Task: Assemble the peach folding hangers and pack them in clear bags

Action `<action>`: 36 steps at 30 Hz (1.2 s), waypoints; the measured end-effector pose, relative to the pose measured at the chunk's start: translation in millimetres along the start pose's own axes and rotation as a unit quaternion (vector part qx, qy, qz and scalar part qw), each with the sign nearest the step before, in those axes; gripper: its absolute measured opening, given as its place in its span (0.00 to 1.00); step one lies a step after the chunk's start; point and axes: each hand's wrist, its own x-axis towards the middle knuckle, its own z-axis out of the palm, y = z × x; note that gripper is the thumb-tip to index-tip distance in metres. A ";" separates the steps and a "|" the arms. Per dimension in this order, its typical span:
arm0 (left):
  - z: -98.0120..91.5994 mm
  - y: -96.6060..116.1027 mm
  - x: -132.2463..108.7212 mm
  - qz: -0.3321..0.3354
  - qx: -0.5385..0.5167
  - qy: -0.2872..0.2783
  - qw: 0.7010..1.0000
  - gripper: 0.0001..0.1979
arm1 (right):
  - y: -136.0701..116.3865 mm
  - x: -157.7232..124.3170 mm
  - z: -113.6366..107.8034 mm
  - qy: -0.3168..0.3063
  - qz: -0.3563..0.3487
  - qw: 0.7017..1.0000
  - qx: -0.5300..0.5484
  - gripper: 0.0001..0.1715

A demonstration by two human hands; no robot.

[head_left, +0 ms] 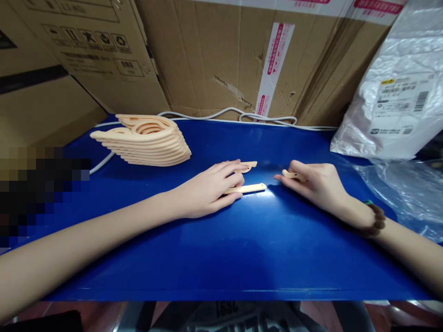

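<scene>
My left hand (211,189) rests low over the blue tabletop, its thumb and curled fingers closed around a slim beige plastic bar (249,188) with a small hole near its rounded end. Under the outstretched fingertips of that hand lies another beige plastic part (249,166), curved at the edge and mostly covered. To the right, my right hand (316,184) is closed on a small curved beige plastic piece (293,175), whose far end is hidden in the palm. The two hands are apart. At the back left stands a neat stack of matching beige curved plastic pieces (152,147).
Large cardboard boxes (207,55) line the back of the blue table (221,258). A white cable (214,113) runs along their base. A white plastic parcel bag (377,106) leans at the right, with clear plastic film (408,193) in front of it.
</scene>
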 end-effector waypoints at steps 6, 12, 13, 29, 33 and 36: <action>-0.5 -1.0 -0.1 -0.007 -0.003 -0.005 1.000 0.08 | -6.9 0.5 -3.9 -0.007 -0.054 0.999 0.009 0.21; 0.3 -2.9 0.2 0.003 -0.007 -0.004 1.000 0.09 | -0.7 -2.6 0.8 0.015 -0.029 0.999 0.021 0.15; -0.2 -2.8 0.5 0.005 -0.009 -0.004 1.000 0.09 | -1.7 -3.1 1.8 0.013 -0.044 0.999 0.002 0.14; 0.9 8.9 -0.5 -0.014 -0.051 0.003 0.999 0.09 | -19.1 -4.1 2.4 -0.110 -0.040 0.993 -0.004 0.19; 0.7 12.0 -0.3 -0.029 -0.074 0.006 0.997 0.08 | -23.7 -4.7 -1.2 -0.134 -0.007 0.990 0.040 0.21; 0.3 12.5 -0.5 -0.037 -0.084 0.012 0.996 0.09 | -24.4 -3.3 -5.0 -0.151 0.027 0.983 0.101 0.21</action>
